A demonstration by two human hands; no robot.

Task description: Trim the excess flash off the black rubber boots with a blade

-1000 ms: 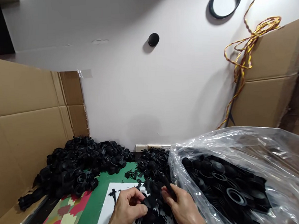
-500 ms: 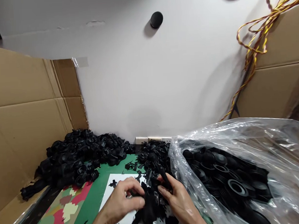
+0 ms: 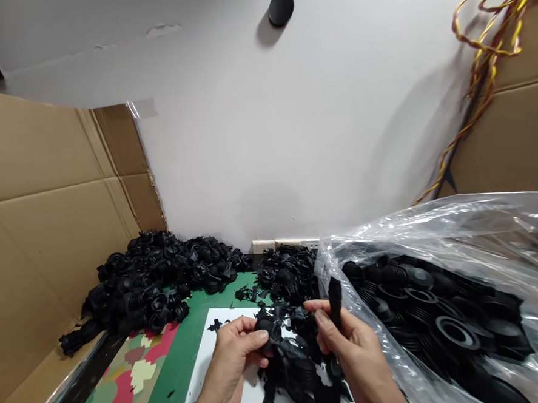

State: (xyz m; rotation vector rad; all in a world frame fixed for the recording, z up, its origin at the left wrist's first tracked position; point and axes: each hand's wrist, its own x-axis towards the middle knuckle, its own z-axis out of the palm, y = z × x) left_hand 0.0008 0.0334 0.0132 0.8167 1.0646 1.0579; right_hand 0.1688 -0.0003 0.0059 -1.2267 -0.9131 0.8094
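My left hand [image 3: 233,357] pinches a rounded black rubber piece [image 3: 268,330] between thumb and fingers, above the white sheet [image 3: 203,359]. In my right hand [image 3: 360,349] is a slim black handle-like object [image 3: 335,299], standing up between thumb and fingers. Its lower end is hidden, so its kind is unclear. Between and below both hands lie black rubber scraps [image 3: 302,376] on the sheet. Behind the hands rises a heap of torn black trimmings [image 3: 287,273].
At the left, black ribbed rubber parts [image 3: 150,282] are piled against a cardboard wall [image 3: 48,239]. A clear plastic bag [image 3: 397,364] with more black ribbed parts [image 3: 440,318] stands close to my right hand. Yellow-red twisted wire [image 3: 484,79] hangs at the right. The green tabletop [image 3: 173,359] shows at the left.
My left hand now has a rounded black piece in its pinch, clearly visible. My right hand has shifted right, with the handle-like object more upright. The view has turned slightly.
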